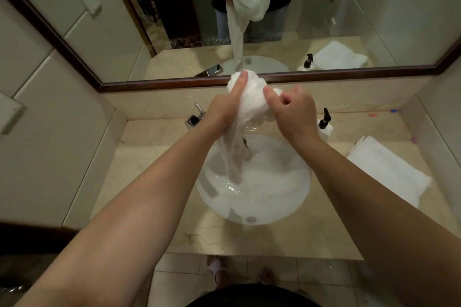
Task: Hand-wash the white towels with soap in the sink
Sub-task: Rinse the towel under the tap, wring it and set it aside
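Note:
A wet white towel (252, 99) is bunched up above the round white sink (294, 197). Its twisted tail hangs down into the soapy water in the basin. My left hand (224, 107) grips the bunch from the left, thumb up along the cloth. My right hand (291, 112) grips it from the right with curled fingers. A second white towel (389, 169) lies folded on the counter to the right of the sink. A soap pump bottle (325, 124) with a black head stands behind the sink on the right.
A chrome tap (195, 117) sits behind the sink on the left. The beige marble counter (154, 157) surrounds the basin. A framed mirror (174, 32) on the back wall reflects the hands and towel. Tiled walls close in both sides.

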`<state>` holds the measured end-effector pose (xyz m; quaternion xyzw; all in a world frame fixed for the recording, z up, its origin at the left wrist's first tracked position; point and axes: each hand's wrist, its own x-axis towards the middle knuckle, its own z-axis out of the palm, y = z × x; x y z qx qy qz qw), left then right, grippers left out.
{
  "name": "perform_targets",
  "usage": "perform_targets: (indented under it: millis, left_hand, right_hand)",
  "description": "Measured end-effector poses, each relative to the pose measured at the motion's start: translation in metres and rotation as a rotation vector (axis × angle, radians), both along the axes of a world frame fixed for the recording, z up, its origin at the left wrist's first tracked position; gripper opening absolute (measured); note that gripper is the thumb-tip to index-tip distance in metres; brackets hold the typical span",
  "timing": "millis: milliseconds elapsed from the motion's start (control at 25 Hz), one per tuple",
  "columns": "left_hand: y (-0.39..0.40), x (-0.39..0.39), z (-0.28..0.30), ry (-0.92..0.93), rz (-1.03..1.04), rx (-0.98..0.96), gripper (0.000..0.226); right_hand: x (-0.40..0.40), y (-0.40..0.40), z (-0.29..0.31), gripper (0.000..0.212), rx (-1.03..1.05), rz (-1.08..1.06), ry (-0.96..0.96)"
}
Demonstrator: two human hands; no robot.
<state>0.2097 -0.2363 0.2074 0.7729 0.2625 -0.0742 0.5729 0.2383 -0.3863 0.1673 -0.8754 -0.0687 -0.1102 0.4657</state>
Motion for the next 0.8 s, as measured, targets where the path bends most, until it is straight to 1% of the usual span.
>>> perform_targets:
  millis: [40, 80, 120, 200, 240, 280, 360, 440, 560, 680, 800]
  left_hand:
    - [0.001, 0.003, 0.003, 0.032, -0.006, -0.048, 0.104]
    - [0.002, 0.005, 0.004, 0.041, 0.001, -0.081, 0.109]
    - [0.003, 0.008, 0.005, 0.023, 0.006, -0.082, 0.109]
    - [0.001, 0.013, 0.007, -0.071, 0.01, -0.047, 0.092]
    - [0.0, 0.017, 0.009, -0.121, 0.025, -0.046, 0.083]
    - [0.0, 0.021, 0.009, -0.15, 0.039, -0.06, 0.076]
    - [0.003, 0.027, 0.009, -0.157, 0.028, -0.09, 0.066]
    - [0.008, 0.03, 0.009, -0.14, -0.013, -0.14, 0.061]
    - [0.016, 0.031, 0.008, -0.119, -0.052, -0.227, 0.057]
    - [0.026, 0.036, 0.005, -0.124, -0.125, -0.213, 0.054]
    - [0.037, 0.04, 0.005, -0.135, -0.23, -0.137, 0.055]
  right_hand:
    - [0.001, -0.003, 0.002, 0.05, -0.031, -0.031, -0.093]
    - [0.003, -0.005, 0.004, 0.045, -0.007, 0.025, -0.14]
    - [0.006, -0.006, 0.006, 0.047, 0.058, 0.173, -0.109]
    - [0.011, -0.006, 0.012, 0.064, 0.18, 0.499, 0.144]
    - [0.012, -0.005, 0.014, 0.068, 0.182, 0.581, 0.234]
    - [0.013, -0.003, 0.015, 0.068, 0.178, 0.618, 0.275]
    - [0.015, 0.001, 0.014, 0.067, 0.224, 0.655, 0.33]
    - [0.016, 0.004, 0.015, 0.065, 0.254, 0.712, 0.395]
    - [0.02, 0.01, 0.015, 0.067, 0.182, 0.766, 0.49]
    - [0.023, 0.017, 0.009, 0.065, 0.209, 0.712, 0.561]
    - [0.027, 0.024, 0.014, 0.051, 0.244, 0.672, 0.553]
